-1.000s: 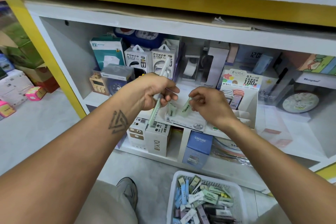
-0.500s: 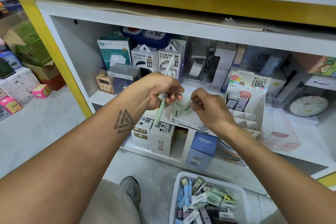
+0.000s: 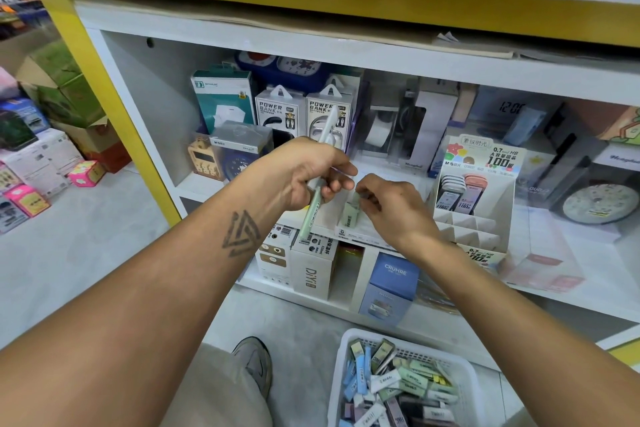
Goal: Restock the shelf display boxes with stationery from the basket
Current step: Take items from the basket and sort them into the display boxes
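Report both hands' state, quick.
Left hand: grips a pale green-and-white pen.
Right hand: pinches a small pale green eraser packet.

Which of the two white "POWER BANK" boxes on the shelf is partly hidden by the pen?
The right white power bank box: the pale green pen in the left hand crosses it. The left box is uncovered.
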A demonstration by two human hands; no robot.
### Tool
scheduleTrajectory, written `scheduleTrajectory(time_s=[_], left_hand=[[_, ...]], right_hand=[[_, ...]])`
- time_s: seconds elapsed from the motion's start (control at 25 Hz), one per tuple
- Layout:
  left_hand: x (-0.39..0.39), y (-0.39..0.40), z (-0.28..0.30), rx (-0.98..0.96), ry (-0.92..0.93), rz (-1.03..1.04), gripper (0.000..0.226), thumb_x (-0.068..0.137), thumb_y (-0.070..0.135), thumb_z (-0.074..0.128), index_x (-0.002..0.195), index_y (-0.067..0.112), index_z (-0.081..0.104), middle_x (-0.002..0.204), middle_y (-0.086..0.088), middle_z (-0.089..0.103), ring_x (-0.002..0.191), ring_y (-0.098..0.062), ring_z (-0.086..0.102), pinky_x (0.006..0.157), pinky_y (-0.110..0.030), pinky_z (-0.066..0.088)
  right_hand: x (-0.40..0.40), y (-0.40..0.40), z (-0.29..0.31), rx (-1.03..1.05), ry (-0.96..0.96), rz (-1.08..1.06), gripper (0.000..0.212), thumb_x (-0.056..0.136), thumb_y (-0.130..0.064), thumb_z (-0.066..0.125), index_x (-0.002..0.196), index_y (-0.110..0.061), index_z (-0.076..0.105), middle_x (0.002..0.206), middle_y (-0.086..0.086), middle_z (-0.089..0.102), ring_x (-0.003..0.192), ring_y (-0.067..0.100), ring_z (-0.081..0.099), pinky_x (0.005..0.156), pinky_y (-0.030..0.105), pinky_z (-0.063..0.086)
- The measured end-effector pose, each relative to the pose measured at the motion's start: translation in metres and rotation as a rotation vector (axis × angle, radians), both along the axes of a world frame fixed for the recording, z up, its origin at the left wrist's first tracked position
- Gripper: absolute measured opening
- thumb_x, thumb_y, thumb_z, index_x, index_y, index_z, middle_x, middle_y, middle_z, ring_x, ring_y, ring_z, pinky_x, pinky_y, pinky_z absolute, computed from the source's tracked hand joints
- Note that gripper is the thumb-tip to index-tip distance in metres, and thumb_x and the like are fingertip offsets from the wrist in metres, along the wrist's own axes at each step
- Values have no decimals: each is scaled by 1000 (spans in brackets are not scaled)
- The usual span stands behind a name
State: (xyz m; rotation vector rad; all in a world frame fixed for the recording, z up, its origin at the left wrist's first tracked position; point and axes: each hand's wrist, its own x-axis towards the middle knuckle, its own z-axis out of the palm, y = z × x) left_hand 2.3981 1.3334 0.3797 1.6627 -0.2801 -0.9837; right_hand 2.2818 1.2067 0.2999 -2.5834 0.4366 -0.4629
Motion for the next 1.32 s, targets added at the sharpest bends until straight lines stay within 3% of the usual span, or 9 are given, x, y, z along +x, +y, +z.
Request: scheduleTrajectory(time_s=[0.16, 0.24, 0.4, 0.48, 0.72, 0.88, 1.04, 1.2, 1.32], left_hand=[[-3, -1, 2, -37, 19, 29, 14, 95, 5, 54, 91, -3, 65, 62, -16, 63, 41, -12, 43, 36, -16, 33], [-4, -3, 2, -73, 50, 52, 15, 94, 6, 53, 92, -3, 65, 63, -16, 63, 44, -12, 44, 35, -16, 33], [-9, -12, 0, -161, 88, 166, 12, 91, 4, 54, 87, -1, 65, 66, -14, 59, 47, -13, 44, 36, -16, 33], [-13, -18, -1, -192, 84, 219, 14, 90, 2, 52, 85, 0, 65, 65, -11, 57, 48, -13, 44, 39, -18, 34], [-22, -27, 1, -285, 166, 240, 16, 97, 8, 50, 88, 4, 63, 74, -6, 61, 64, -17, 54, 70, -31, 52], [-16, -18, 3, -175, 109, 188, 14, 95, 12, 55, 86, 10, 67, 71, -3, 60, 56, -12, 52, 54, -23, 47], [-15, -12, 3, -147, 103, 93, 16, 98, 15, 53, 85, 13, 60, 48, 5, 44, 30, -4, 28, 31, -12, 21], [-14, -6, 8, -86, 79, 45, 26, 99, 32, 53, 80, 14, 58, 45, 7, 34, 29, -3, 20, 32, -15, 12], [-13, -2, 12, -78, 118, 36, 36, 96, 44, 53, 73, 16, 51, 50, 6, 33, 32, -5, 19, 33, -15, 11]], right_hand=[[2, 2, 3, -138, 141, 82, 32, 100, -10, 49, 123, -18, 70, 123, 5, 69, 113, 28, 61, 93, 34, 48], [-2, 5, 11, -94, 88, 40, 34, 99, -10, 49, 124, -21, 70, 125, -3, 68, 110, 17, 62, 92, 25, 47], [-13, 11, 41, 731, -131, 77, 16, 95, -20, 68, 110, -13, 67, 90, 6, 77, 62, 14, 62, 55, 20, 45], [-20, 16, 47, 869, -96, 171, 35, 88, -23, 77, 110, -5, 56, 85, 12, 77, 60, 19, 60, 51, 24, 43], [-26, 17, 45, 847, -48, 130, 41, 84, 0, 77, 115, -7, 51, 80, 17, 74, 60, 22, 64, 60, 30, 53], [-34, 0, 46, 840, -32, 144, 40, 89, 3, 70, 121, -16, 52, 75, 17, 74, 66, 26, 70, 62, 29, 56], [-28, -13, 44, 790, -174, 55, 15, 98, -7, 62, 111, -12, 59, 77, 19, 73, 70, 32, 73, 66, 34, 60], [-17, -26, 31, 296, -344, -75, 5, 92, -15, 70, 90, -11, 73, 77, 1, 70, 70, 16, 67, 73, 37, 59], [-10, -25, 17, 108, -280, -97, 7, 93, -16, 69, 99, -15, 71, 79, -6, 67, 73, 12, 65, 76, 34, 57]])
